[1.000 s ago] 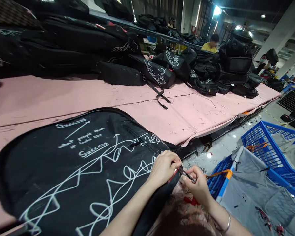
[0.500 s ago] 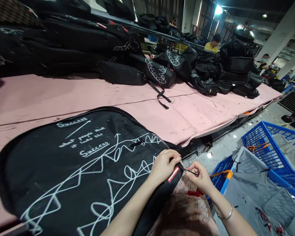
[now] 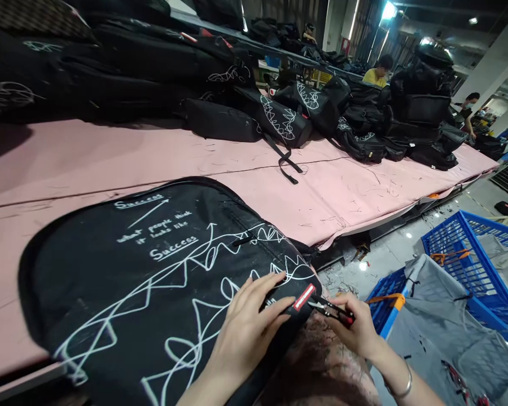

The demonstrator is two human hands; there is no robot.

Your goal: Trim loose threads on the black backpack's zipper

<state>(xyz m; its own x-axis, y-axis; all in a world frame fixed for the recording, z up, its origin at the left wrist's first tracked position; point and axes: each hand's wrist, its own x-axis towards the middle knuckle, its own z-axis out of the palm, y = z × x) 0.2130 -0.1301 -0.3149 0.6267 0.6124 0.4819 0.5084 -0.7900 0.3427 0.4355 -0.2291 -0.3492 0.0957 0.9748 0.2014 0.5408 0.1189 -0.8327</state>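
A black fabric backpack printed with white scribbled lines and the word "Success" point(image 3: 161, 282) lies flat on the near edge of a long pink-covered worktable point(image 3: 110, 163), its small red-and-white woven label point(image 3: 303, 296) at the corner nearest the worker. The left hand point(image 3: 248, 330) rests on the bag beside that label, fingers spread and pressing the cloth down, gripping nothing. The right hand point(image 3: 358, 332), just off the bag's corner, is closed around small black thread snips point(image 3: 330, 309), tips pointing at the label. So close to the stitching, a slip of the blades could nick the label or the seam. Beyond the backpack, more black bags point(image 3: 364, 124) are heaped along the table's far side; blue plastic crates holding grey cloth point(image 3: 461, 248) stand on the floor to its right.
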